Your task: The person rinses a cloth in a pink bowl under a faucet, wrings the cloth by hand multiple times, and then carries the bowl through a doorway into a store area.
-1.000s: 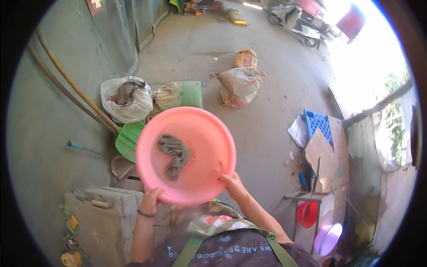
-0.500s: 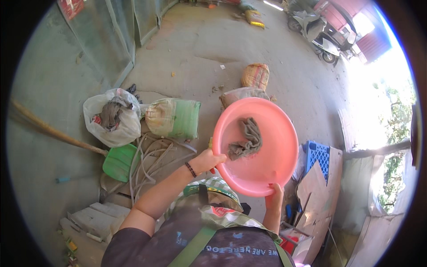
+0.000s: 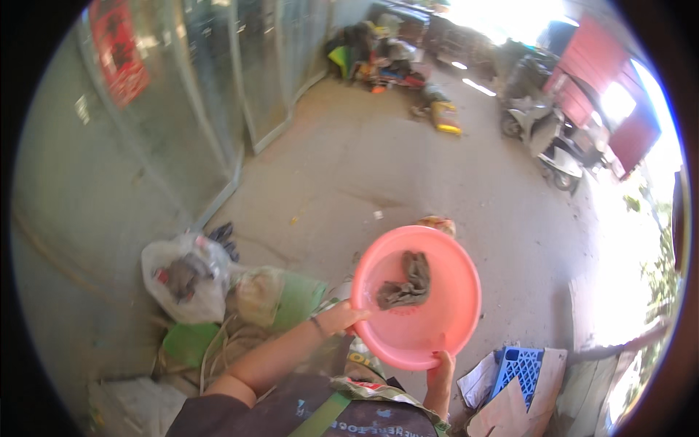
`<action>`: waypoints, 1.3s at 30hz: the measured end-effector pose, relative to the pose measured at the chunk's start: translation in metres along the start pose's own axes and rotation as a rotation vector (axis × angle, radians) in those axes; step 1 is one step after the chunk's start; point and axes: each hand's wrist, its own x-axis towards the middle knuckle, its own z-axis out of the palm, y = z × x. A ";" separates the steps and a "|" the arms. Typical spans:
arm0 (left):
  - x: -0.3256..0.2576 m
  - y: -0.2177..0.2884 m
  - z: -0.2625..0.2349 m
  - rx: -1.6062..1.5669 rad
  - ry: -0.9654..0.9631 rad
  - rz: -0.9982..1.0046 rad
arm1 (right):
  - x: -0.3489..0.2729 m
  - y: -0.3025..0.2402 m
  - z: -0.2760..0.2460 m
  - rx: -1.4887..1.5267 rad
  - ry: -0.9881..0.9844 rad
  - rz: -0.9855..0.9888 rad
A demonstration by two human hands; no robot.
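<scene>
Between my two hands is a round pink plastic basin (image 3: 451, 328), held out in front of my body. A crumpled grey-brown cloth (image 3: 409, 285) lies inside it, toward the left of its bottom. My left hand (image 3: 345, 317) grips the basin's left rim, thumb over the edge. On the near right side of the rim, my right hand (image 3: 441, 368) closes with its thumb inside. The fingers of both hands are partly hidden beneath the basin.
At left stand a white plastic bag (image 3: 182, 280) of rags, a green-and-white sack (image 3: 280, 297) and a green dustpan-like scoop (image 3: 191, 342). A blue plastic crate (image 3: 515, 375) and cardboard lie at right. Scooters (image 3: 557, 156) are parked at the far right, beyond the concrete floor (image 3: 349, 160).
My view has tipped up and forward, so more of the far yard shows and the basin sits lower in the picture. Both hands keep their hold; the cloth stays inside.
</scene>
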 end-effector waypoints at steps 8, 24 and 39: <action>0.144 0.058 -0.112 0.038 0.017 -0.094 | 0.160 0.002 0.105 -0.003 -0.072 0.043; 0.340 0.188 -0.471 -0.126 0.211 -0.013 | 0.478 0.064 0.476 -0.127 -0.344 0.125; 0.370 0.328 -0.854 -0.685 0.856 0.359 | 0.728 0.212 1.005 -0.357 -0.874 0.388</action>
